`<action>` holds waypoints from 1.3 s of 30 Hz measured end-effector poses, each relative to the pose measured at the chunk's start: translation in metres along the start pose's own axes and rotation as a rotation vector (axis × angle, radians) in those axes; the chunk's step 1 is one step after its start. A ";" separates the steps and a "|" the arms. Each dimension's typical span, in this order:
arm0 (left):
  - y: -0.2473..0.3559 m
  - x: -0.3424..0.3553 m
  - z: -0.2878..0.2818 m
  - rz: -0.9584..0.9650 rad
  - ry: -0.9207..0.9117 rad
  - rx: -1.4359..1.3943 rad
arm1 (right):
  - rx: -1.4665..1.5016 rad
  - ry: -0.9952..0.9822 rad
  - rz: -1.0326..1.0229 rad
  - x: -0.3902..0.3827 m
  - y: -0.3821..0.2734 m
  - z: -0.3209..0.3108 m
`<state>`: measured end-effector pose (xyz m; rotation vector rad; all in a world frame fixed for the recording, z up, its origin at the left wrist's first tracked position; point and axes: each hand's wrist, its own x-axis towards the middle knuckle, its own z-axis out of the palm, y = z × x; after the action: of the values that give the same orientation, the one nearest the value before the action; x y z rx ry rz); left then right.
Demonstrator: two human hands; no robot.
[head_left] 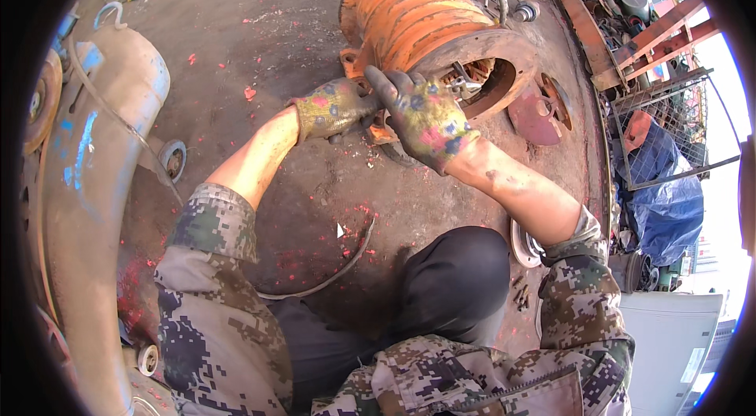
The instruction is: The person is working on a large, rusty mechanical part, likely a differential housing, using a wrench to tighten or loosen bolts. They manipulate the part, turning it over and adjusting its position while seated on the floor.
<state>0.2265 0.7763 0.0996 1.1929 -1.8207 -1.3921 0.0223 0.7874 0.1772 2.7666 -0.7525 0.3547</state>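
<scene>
Just in front of me on the ground, an orange ribbed motor housing point(417, 11) lies on its side. Its round open end faces right and toward me, with wires and windings point(472, 73) inside. Both my hands wear dirty, patterned work gloves and meet at the near rim of the housing. My left hand point(337, 107) is closed, fingers pointing right. My right hand point(425, 113) comes over from the right, its fingers bent across the fingertips of the left. Whatever they grip there is hidden by the gloves.
A large grey-blue metal casing point(110, 148) stands at the left, a cable running along it. Right of the housing lies a reddish plate point(534, 115). A thin hose point(346, 270) curves before my knee; bolts point(520, 292) lie right of it. A blue tarp point(665, 195) hangs far right.
</scene>
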 end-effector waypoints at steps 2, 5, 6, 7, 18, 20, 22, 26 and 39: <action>0.043 -0.001 -0.004 -0.074 -0.026 -0.108 | 0.039 -0.495 0.195 0.026 0.012 -0.019; 0.051 -0.028 -0.033 -0.039 0.027 -0.215 | 0.220 -0.438 0.183 0.066 0.010 -0.031; 0.060 -0.013 -0.020 0.044 0.040 -0.378 | 0.202 -0.275 0.206 0.047 0.043 -0.027; 0.072 -0.016 -0.022 0.148 0.075 -0.452 | 0.254 -0.241 0.222 0.050 0.047 -0.054; 0.013 0.069 0.039 0.282 0.353 0.335 | -0.711 0.050 -0.265 0.012 0.122 -0.141; 0.007 0.077 0.047 0.347 0.365 0.281 | -0.714 -0.203 -0.232 -0.002 0.144 -0.155; -0.004 0.066 0.037 0.317 0.379 0.292 | -0.662 -0.371 -0.085 -0.021 0.165 -0.129; -0.009 0.068 0.034 0.308 0.384 0.253 | -0.076 -0.326 0.359 -0.099 0.192 -0.053; -0.011 0.016 0.019 -0.229 -0.135 -0.050 | 1.639 -0.004 1.001 -0.049 0.006 0.095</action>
<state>0.2068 0.7701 0.0818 1.3446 -1.7698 -1.6721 -0.0057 0.7757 0.0746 3.1036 -2.7864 1.7988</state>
